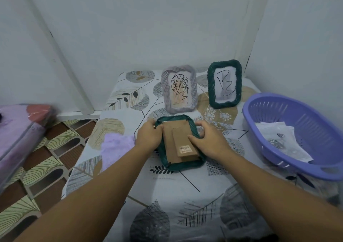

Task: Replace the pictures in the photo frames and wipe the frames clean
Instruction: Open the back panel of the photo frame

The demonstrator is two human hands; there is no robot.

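Note:
A dark green photo frame lies face down in the middle of the table, its brown cardboard back and folded stand facing up. My left hand grips the frame's left edge, fingers curled at the back's upper left corner. My right hand holds the right edge, with the thumb lying on the cardboard stand. Behind it a pale lilac frame with a leaf drawing and a second dark green frame stand upright. A lilac cloth lies left of my left hand.
A purple plastic basket with loose paper pictures inside sits at the table's right edge. The table has a leaf-patterned cover and stands in a wall corner. A purple bundle lies at the far left above the patterned floor.

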